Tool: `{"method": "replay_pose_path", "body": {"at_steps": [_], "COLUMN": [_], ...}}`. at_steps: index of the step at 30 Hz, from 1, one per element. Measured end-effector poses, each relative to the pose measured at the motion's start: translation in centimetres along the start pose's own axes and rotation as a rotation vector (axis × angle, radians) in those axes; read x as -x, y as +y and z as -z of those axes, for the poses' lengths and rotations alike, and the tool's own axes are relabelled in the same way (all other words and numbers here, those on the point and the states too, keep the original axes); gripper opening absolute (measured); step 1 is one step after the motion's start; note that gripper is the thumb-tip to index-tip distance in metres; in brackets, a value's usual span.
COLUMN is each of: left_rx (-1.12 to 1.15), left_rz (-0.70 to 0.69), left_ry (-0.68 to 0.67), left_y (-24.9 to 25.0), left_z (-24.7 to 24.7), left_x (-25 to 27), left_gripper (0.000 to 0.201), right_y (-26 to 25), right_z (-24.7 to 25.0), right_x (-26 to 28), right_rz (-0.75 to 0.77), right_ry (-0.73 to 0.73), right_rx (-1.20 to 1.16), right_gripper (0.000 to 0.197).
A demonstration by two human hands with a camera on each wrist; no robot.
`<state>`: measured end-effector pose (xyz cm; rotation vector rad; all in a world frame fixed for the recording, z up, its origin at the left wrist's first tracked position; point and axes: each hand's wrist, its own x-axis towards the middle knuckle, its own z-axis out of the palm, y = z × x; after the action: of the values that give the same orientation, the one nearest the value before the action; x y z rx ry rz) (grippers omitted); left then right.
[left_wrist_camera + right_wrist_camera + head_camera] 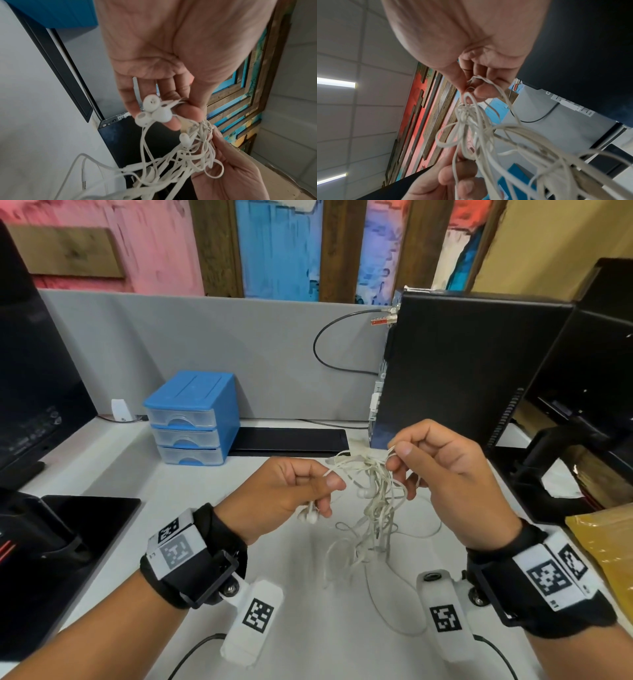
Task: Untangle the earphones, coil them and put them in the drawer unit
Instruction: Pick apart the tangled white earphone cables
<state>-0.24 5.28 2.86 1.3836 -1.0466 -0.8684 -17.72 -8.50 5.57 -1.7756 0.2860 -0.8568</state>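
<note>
A tangle of white earphones (373, 501) hangs between my two hands above the white desk (308, 594), its loose cords trailing down onto the desk. My left hand (322, 491) pinches cords near a cluster of earbuds (154, 111), which dangle under its fingers. My right hand (399, 457) pinches a knotted loop of cord (471, 97) at the top of the tangle, thumb against forefinger. The blue drawer unit (191, 419) stands at the back left of the desk with all three clear drawers closed.
A black computer tower (455, 371) stands just behind my right hand. A flat black slab (291, 441) lies between tower and drawer unit. Monitors (30, 392) sit at the left and far right, with a yellow bag (606, 546) at the right edge.
</note>
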Motion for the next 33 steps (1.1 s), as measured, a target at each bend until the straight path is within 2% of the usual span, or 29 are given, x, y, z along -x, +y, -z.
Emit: {"method": "replay_pose_path", "body": {"at_steps": [8, 16, 19, 21, 26, 29, 33], "left_rx": [0.018, 0.067, 0.043, -0.056, -0.309, -0.231, -0.194], "left_rz": [-0.051, 0.002, -0.031, -0.083, -0.259, -0.232, -0.203], "left_ry": [0.011, 0.020, 0.061, 0.076, 0.141, 0.087, -0.001], "left_y": [0.1, 0.9, 0.9, 0.8, -0.4, 0.1, 1.3], "left_z": [0.1, 0.5, 0.2, -0.2, -0.9, -1.3, -1.6], "left_x": [-0.1, 0.1, 0.2, 0.3, 0.5, 0.7, 1.1], "left_gripper": [0.026, 0.031, 0.042, 0.049, 0.036, 0.023, 0.020], "right_y": [0.4, 1.0, 1.0, 0.9, 0.9, 1.4, 1.7], "right_z": [0.1, 0.3, -0.3, -0.8, -1.6, -1.4, -1.0], "right_x": [-0.1, -0.3, 0.0, 0.2, 0.6, 0.4, 0.1], "right_rz": [-0.020, -0.073, -0.104, -0.119, -0.167, -0.109, -0.033], "right_ry": [-0.016, -0.003, -0.024, -0.060, -0.162, -0.104, -0.009], "right_rx": [0.016, 0.032, 0.011, -0.034, -0.120, -0.009, 0.159], "right_gripper": [0.018, 0.018, 0.017, 0.017, 0.019, 0.020, 0.011]}}
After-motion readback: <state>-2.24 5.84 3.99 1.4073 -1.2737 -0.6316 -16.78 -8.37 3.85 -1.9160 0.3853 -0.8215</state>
